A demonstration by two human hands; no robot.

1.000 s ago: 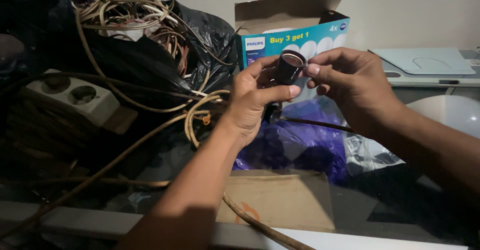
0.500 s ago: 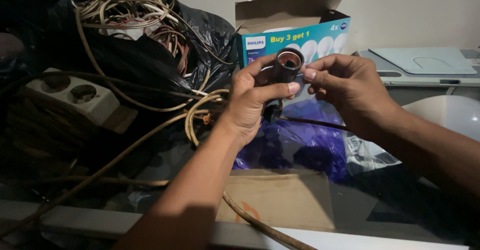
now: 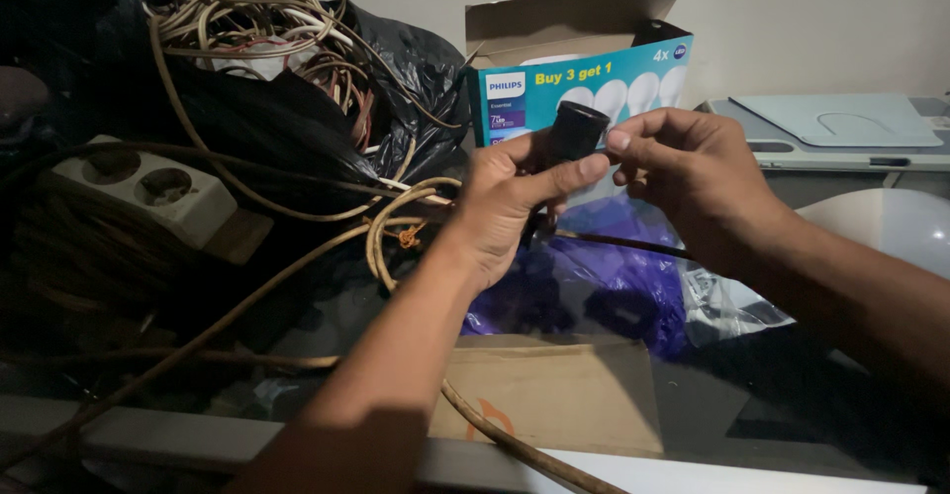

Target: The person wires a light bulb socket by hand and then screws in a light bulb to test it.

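My left hand [image 3: 510, 202] grips a black lamp socket [image 3: 574, 130], held upright in front of a blue light-bulb box. My right hand [image 3: 693, 172] meets it from the right, thumb and forefinger pinching at the socket's rim. A dark cable [image 3: 633, 245] runs off from below the socket toward the right, under my right wrist. The socket's open end is turned away, so its inside is hidden.
An open blue light-bulb box [image 3: 584, 78] stands behind the hands. Tangled beige wires [image 3: 257, 19] lie over black plastic bags at the left, with a white double socket [image 3: 148, 189] lower left. A purple bag [image 3: 614, 286], a cardboard piece [image 3: 554, 390] and a grey lid [image 3: 841, 123] lie nearby.
The socket has been tilted so its open end no longer faces me. Both hands stay at the same spot in front of the box.
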